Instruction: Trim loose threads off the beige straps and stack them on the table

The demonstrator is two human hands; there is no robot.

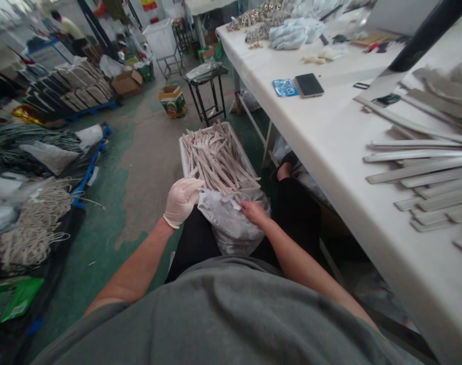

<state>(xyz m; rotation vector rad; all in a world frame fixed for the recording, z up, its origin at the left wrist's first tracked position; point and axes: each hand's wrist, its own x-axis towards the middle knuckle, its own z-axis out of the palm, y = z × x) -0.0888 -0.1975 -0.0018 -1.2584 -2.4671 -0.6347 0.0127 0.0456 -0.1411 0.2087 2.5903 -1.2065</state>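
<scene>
At the lower left of the frame, a green packet (14, 300) is lying below a tangle of pale cord (36, 218). Above the cord, dark green strands (29, 147) are lying heaped. In the upper left corner, a co-worker (71, 30) is bending beyond a row of stacked dark and beige goods (73, 88); a cardboard box (128, 82) is standing to the right of the stack.

Near the centre, the gloved left hand (183, 200) is reaching to the upper left edge of a clear plastic bag (231, 223). Its fingers are lying close together and curving; whether they are gripping the film cannot be determined. Above, a carton (172, 101) and a dark stool (206, 76) are standing on the floor. Below them, a white tub (182, 158) is holding beige strips (215, 157), some overhanging its near side. The bag is resting on the person's lap, directly in front of the tub. On its right, the bare right hand (255, 214) is pinching a pale edge of the bag between thumb and fingers.

Across the right side, a white bench (291, 126) is carrying a blue packet (285, 87), a dark rectangular object (309, 85) and, at the right edge, flat grey-beige strips (436, 167).
</scene>
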